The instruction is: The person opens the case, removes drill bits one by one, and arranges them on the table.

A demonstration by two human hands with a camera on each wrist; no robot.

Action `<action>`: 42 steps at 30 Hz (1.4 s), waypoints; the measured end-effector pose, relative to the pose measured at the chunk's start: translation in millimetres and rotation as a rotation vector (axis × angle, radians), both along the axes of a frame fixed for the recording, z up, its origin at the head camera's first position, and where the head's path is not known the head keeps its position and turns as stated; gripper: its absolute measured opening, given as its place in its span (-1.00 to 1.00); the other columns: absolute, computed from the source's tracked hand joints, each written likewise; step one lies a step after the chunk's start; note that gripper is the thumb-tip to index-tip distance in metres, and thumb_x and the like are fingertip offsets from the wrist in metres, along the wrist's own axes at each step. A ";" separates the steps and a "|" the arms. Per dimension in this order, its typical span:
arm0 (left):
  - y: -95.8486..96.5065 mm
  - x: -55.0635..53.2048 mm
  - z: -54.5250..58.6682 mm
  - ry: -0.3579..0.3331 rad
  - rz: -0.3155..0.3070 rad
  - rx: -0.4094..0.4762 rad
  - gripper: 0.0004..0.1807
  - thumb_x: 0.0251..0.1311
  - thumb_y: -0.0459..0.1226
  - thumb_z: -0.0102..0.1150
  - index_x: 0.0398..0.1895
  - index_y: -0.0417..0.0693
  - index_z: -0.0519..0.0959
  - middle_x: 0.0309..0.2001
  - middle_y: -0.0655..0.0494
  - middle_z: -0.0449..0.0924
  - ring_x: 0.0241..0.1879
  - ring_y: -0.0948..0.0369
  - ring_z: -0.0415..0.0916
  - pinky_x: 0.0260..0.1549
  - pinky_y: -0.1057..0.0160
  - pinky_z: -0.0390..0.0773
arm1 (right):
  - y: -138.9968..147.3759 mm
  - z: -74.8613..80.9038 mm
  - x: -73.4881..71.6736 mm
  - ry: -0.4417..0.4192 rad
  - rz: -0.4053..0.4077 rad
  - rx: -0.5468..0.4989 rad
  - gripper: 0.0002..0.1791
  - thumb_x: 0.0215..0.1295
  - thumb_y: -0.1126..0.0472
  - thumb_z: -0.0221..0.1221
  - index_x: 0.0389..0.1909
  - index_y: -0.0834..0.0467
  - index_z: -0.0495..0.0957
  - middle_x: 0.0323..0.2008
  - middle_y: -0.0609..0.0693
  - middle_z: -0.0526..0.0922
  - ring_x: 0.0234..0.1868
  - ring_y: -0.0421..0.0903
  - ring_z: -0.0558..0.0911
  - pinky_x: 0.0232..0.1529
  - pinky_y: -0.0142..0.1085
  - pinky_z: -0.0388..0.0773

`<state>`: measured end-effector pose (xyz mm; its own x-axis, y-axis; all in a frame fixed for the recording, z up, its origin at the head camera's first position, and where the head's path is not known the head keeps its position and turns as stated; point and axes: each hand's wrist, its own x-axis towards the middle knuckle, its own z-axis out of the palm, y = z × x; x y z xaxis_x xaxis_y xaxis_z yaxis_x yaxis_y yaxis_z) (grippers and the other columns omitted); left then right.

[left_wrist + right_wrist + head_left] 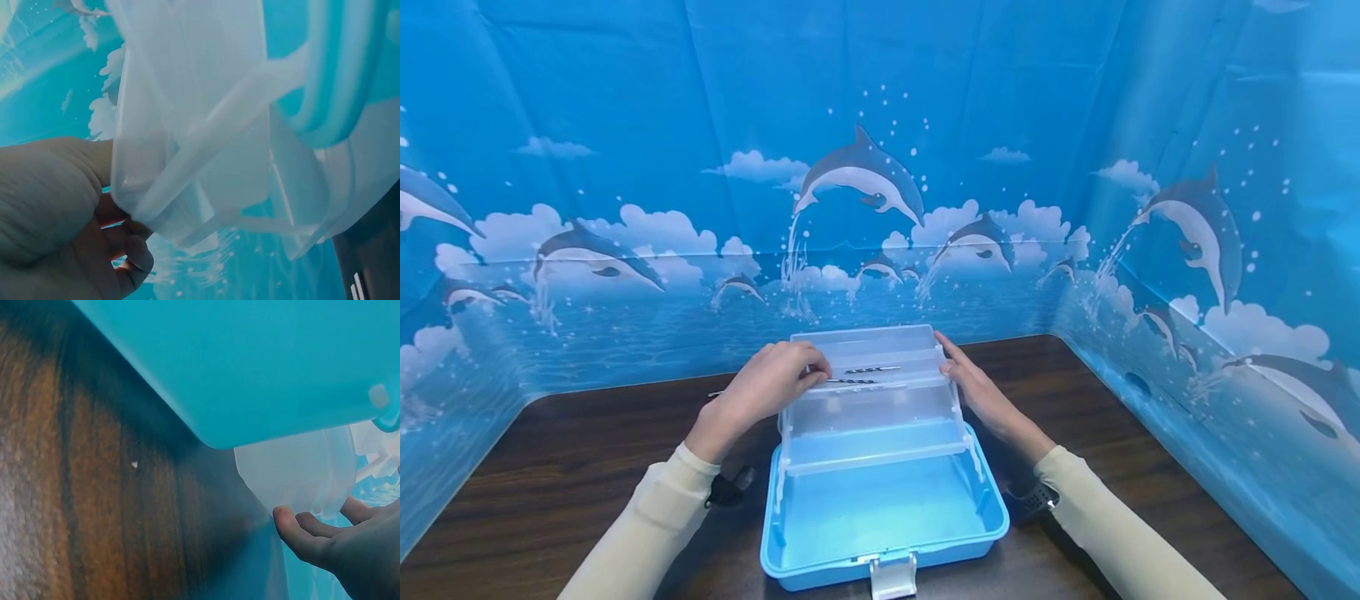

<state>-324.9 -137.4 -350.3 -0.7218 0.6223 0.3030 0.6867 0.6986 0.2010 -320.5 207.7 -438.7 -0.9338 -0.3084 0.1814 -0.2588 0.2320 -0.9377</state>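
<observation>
A light-blue toolbox (pixel 880 492) stands open on the table, its translucent fold-out trays (pixel 868 414) raised towards the back. My left hand (pixel 767 383) pinches a dark twist drill bit (pixel 856 382) over the upper tray. Just behind it, a second drill bit (pixel 872 369) lies in that tray. In the left wrist view, the thumb and fingers stand at the end of the clear tray (pixel 187 112), and the bit is hidden there. My right hand (pixel 973 387) rests against the right end of the upper trays. Its fingertips (pixel 284 519) are at the clear plastic's edge in the right wrist view.
A thin metal piece (pixel 715 393) lies on the dark wooden table (pixel 587 467) behind the left wrist. The box's white latch (pixel 893 577) hangs at the front. A dolphin-printed backdrop (pixel 865 283) surrounds the table at the back and sides.
</observation>
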 end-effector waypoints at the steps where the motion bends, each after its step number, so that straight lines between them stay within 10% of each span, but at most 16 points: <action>1: 3.4 -1.4 0.5 0.014 -0.009 -0.016 -0.92 0.33 -0.30 0.35 -0.18 0.03 0.78 -0.25 0.22 0.69 -0.26 0.21 0.61 -0.25 0.12 0.62 | 4.1 -0.8 2.2 0.000 -0.011 -0.003 -0.35 0.63 -0.12 -0.16 0.63 -0.34 -0.12 0.54 0.10 0.14 0.46 0.23 0.24 0.22 0.40 0.25; 19: -17.9 -3.5 -4.0 0.242 -0.069 -0.028 -0.93 0.22 -0.30 0.45 -0.25 0.00 0.77 -0.31 0.20 0.67 -0.34 0.14 0.55 -0.40 0.12 0.45 | -9.3 0.8 -10.8 -0.001 0.021 -0.021 -0.37 0.67 -0.05 -0.18 0.64 -0.29 -0.10 0.62 -0.12 -0.14 0.57 0.09 -0.02 0.39 0.27 0.06; 24: -30.4 -11.7 3.8 0.295 0.011 0.059 -0.95 0.28 -0.29 0.39 -0.24 -0.05 0.73 -0.30 0.10 0.64 -0.33 0.08 0.47 -0.37 0.03 0.36 | -4.2 2.1 -7.0 0.000 0.017 -0.026 -0.36 0.67 -0.05 -0.19 0.65 -0.27 -0.12 0.62 -0.08 -0.14 0.57 0.16 -0.02 0.35 0.35 0.06; 29: -69.3 -26.4 1.3 0.098 0.175 0.058 -0.85 0.40 -0.23 0.27 -0.14 -0.12 0.71 -0.33 0.08 0.63 -0.47 0.12 0.38 -0.48 0.08 0.35 | 2.8 1.3 -1.2 -0.018 0.006 -0.020 -0.36 0.67 -0.07 -0.19 0.65 -0.28 -0.13 0.62 -0.11 -0.14 0.57 0.13 -0.03 0.35 0.34 0.06; 35: -128.7 -58.4 -43.6 -0.246 0.243 0.066 -0.80 0.49 -0.25 0.16 -0.09 -0.23 0.65 -0.30 0.02 0.62 -0.41 0.11 0.46 -0.43 0.05 0.48 | 1.7 0.0 -0.4 -0.023 -0.007 -0.023 -0.35 0.66 -0.09 -0.18 0.65 -0.28 -0.12 0.60 -0.04 -0.04 0.53 0.18 0.10 0.30 0.36 0.17; 42: -153.6 -77.5 -76.8 -0.325 0.310 0.013 -0.85 0.48 -0.29 0.16 -0.16 -0.21 0.65 -0.30 0.00 0.62 -0.36 0.10 0.48 -0.30 -0.05 0.53 | 1.4 1.8 -1.3 -0.009 0.015 -0.023 -0.36 0.68 -0.07 -0.22 0.65 -0.27 -0.17 0.60 -0.03 -0.07 0.51 0.20 0.14 0.26 0.36 0.23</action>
